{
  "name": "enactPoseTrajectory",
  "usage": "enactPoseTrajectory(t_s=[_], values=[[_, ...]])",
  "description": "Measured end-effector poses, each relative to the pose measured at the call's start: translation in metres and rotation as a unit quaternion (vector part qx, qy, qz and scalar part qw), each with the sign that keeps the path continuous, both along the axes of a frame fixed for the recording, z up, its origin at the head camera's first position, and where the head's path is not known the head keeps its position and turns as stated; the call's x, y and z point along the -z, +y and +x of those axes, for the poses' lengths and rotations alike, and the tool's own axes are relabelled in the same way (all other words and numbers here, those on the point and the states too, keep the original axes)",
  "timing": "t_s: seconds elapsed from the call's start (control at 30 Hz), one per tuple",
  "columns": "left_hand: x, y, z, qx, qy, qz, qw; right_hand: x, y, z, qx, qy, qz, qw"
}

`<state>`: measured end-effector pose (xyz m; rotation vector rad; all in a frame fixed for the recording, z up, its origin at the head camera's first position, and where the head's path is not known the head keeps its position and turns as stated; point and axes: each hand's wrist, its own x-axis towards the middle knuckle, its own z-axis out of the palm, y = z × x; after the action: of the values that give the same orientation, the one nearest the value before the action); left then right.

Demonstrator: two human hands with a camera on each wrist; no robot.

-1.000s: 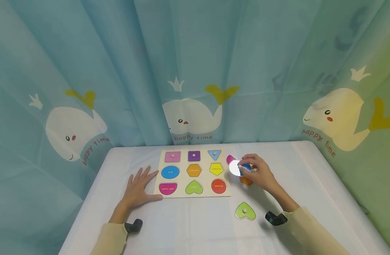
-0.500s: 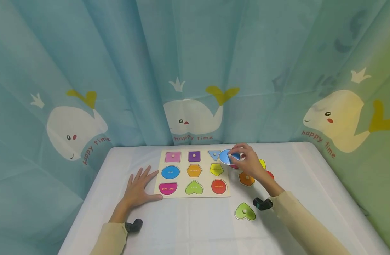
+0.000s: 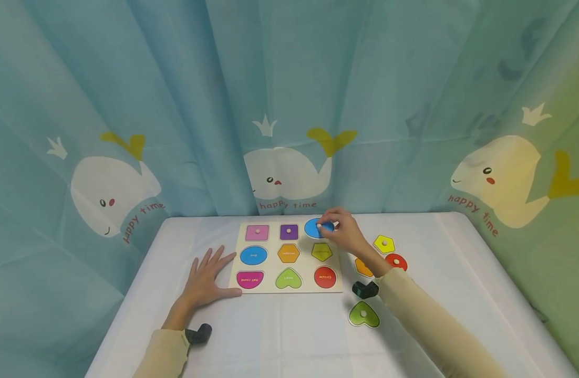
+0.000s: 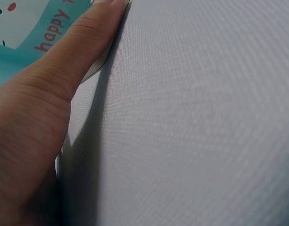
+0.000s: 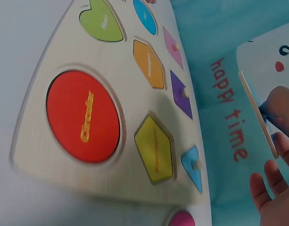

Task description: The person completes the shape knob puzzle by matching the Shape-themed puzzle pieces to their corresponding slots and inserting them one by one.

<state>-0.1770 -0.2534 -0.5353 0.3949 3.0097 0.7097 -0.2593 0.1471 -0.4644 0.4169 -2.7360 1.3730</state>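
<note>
My right hand (image 3: 344, 232) pinches the small knob of a blue oval puzzle piece (image 3: 311, 228) between thumb and fingers. The oval is over the far right corner of the wooden shape puzzle board (image 3: 269, 270), covering the light-blue triangle (image 5: 192, 165) in the head view. The right wrist view shows the oval's pale wooden edge (image 5: 257, 114), raised off the board. My left hand (image 3: 199, 283) lies with fingers spread, thumb and fingertips at the board's left edge. A pink rectangle (image 3: 257, 233) and a purple square (image 3: 289, 232) with knobs sit in the back row.
Right of the board lie a yellow pentagon (image 3: 384, 243), a red circle (image 3: 396, 261) and an orange hexagon (image 3: 363, 266), partly under my forearm. A green heart (image 3: 364, 315) lies nearer. A magenta piece (image 5: 183, 219) is beside the board. Behind the table hangs a whale curtain (image 3: 204, 157).
My right hand has carried the blue oval leftward from above the loose pieces to the board's far right corner. The yellow pentagon and red circle have come into view. My left hand stays put.
</note>
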Motion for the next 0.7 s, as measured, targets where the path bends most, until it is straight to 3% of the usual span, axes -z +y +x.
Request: enactPoseTrajectory(t_s=[0.5, 0.7], values=[[0.002, -0.001, -0.002, 0.000, -0.007, 0.004, 1.0000, 0.016, -0.074, -0.010, -0.038, -0.005, -0.016, 0.9991], [0.000, 0.000, -0.001, -0.002, -0.009, 0.005, 0.9999, 0.023, -0.100, -0.010, -0.047, -0.036, -0.019, 0.9981]])
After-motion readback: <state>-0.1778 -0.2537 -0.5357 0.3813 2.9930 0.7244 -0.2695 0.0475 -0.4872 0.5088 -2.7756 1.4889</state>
